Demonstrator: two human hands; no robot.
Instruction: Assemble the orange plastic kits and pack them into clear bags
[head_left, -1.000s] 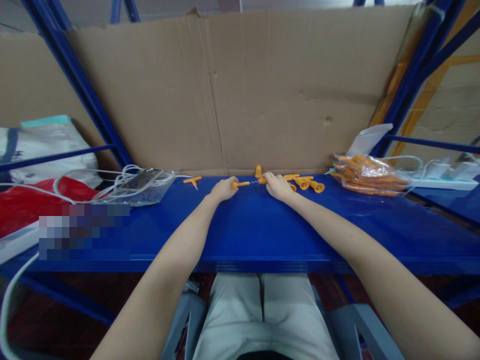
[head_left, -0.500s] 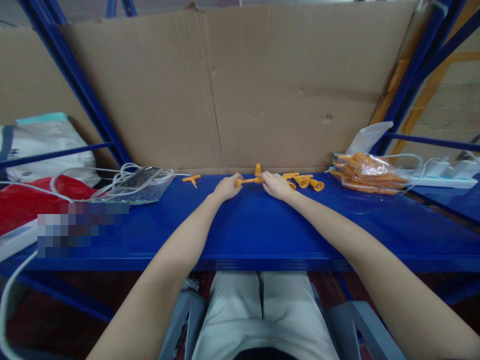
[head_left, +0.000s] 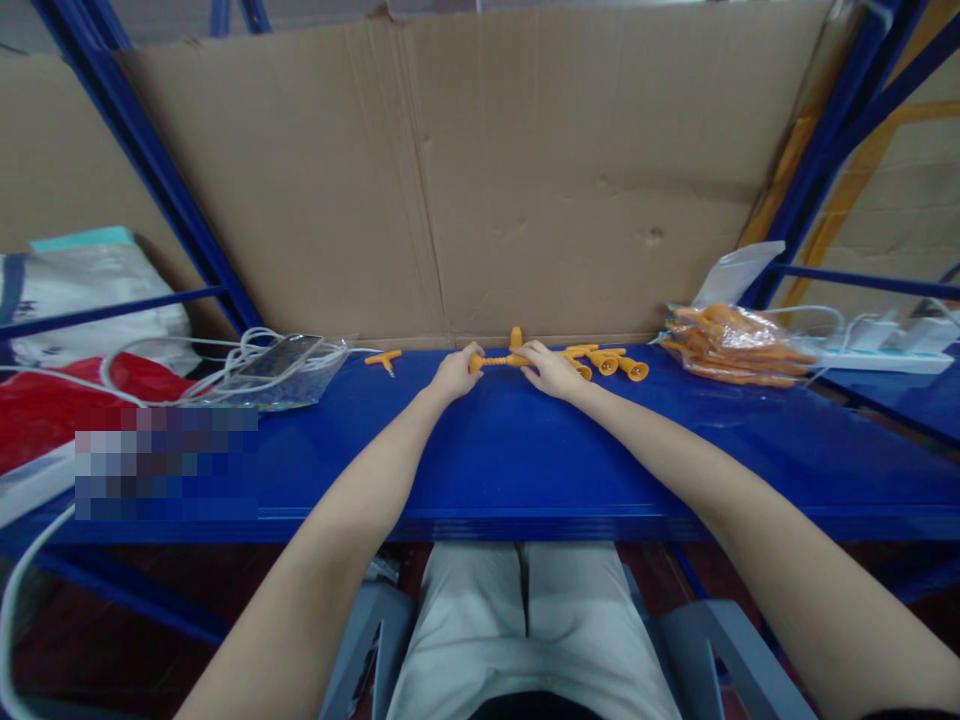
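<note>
Both hands are at the back of the blue table on one orange plastic piece with a ribbed, spiral-looking shaft. My left hand is closed round its left end, the fingers partly covering it. At the other end, my right hand pinches the piece between thumb and fingers. Just behind the shaft stands a small orange block-like part. Right of my right hand lie several orange cone-ended pieces with metal showing inside the cones. An orange T-handled tool with a thin metal tip lies to the left.
A clear bag of orange parts sits at the right, beside a white power strip. White cables, a clear plastic pouch and a red bag occupy the left. A cardboard sheet closes off the back between blue posts.
My right hand's fingers have shifted slightly on the orange piece, their grip looking a little looser. My left hand stays almost in place on the other end.
</note>
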